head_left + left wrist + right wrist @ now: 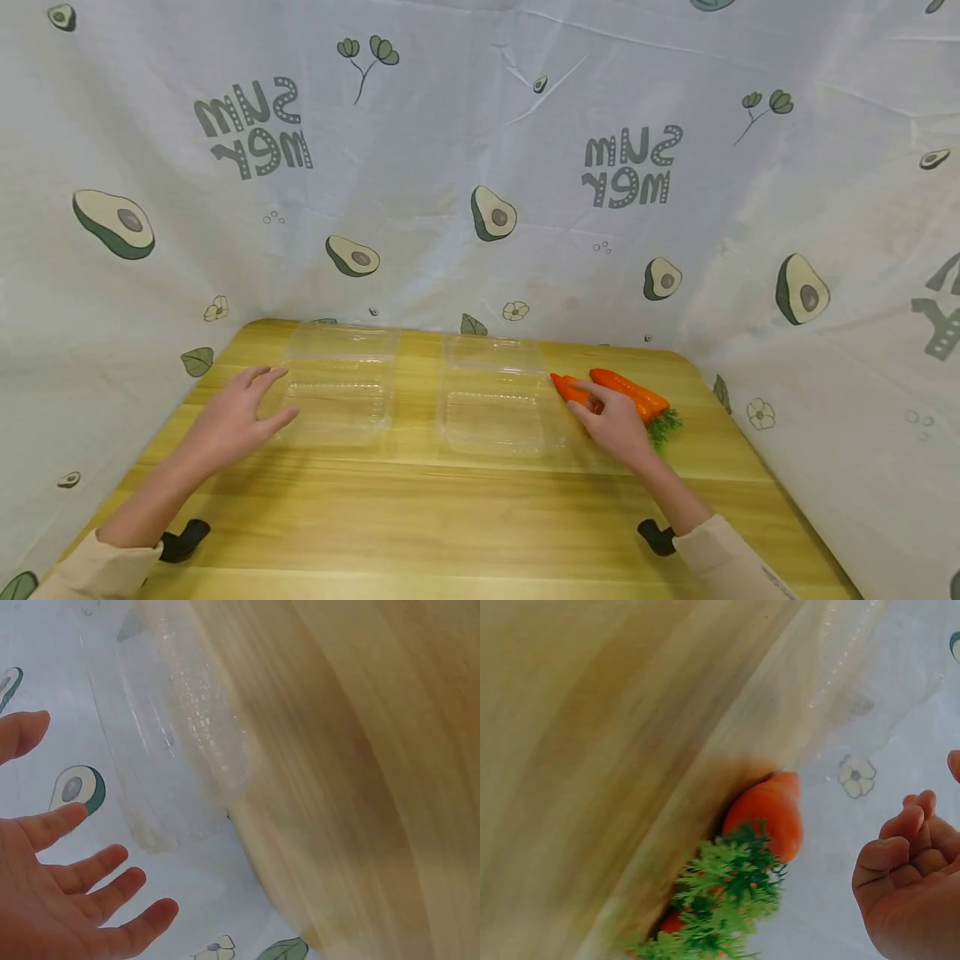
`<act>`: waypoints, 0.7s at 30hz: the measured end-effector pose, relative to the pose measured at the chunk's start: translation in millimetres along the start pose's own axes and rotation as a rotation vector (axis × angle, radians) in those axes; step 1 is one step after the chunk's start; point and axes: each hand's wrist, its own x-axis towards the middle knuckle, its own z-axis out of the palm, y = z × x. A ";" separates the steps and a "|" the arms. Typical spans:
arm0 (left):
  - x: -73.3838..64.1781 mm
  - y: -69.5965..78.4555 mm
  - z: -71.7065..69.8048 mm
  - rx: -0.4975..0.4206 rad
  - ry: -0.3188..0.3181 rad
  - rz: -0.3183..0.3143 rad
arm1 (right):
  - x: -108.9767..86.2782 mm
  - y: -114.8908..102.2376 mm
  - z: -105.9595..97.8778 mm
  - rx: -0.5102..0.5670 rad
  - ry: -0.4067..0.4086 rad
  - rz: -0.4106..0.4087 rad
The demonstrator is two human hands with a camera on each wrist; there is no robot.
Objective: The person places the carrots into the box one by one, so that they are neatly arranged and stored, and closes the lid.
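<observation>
Two clear plastic clamshell boxes stand with their lids up. My left hand [234, 418] hovers at the left side of the left box [335, 408], fingers spread and nothing in them. In the left wrist view the palm and separated fingers [124, 889] show beside that box. My right hand [617, 421], between the right box [491, 421] and the orange carrots [632, 390], overlaps part of the carrots in the head view. The right wrist view shows its fingers [881, 859] loosely curled, holding nothing, apart from a carrot [769, 814] with green leafy tops [724, 892].
A wooden table [450, 517] with rounded back corners carries everything. White cloth [420, 158] printed with avocados and lettering hangs behind it and along both sides. A black curved piece [185, 540] sits by my left wrist, another [657, 537] by my right.
</observation>
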 end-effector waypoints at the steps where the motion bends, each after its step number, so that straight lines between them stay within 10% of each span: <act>1: -0.2 -2.1 0.1 -0.009 -0.007 -0.012 | -0.8 2.2 -1.3 0.009 -0.001 0.018; 21: -4.4 -30.4 5.9 -0.213 -0.166 -0.070 | -9.6 31.2 -10.1 0.220 -0.027 0.285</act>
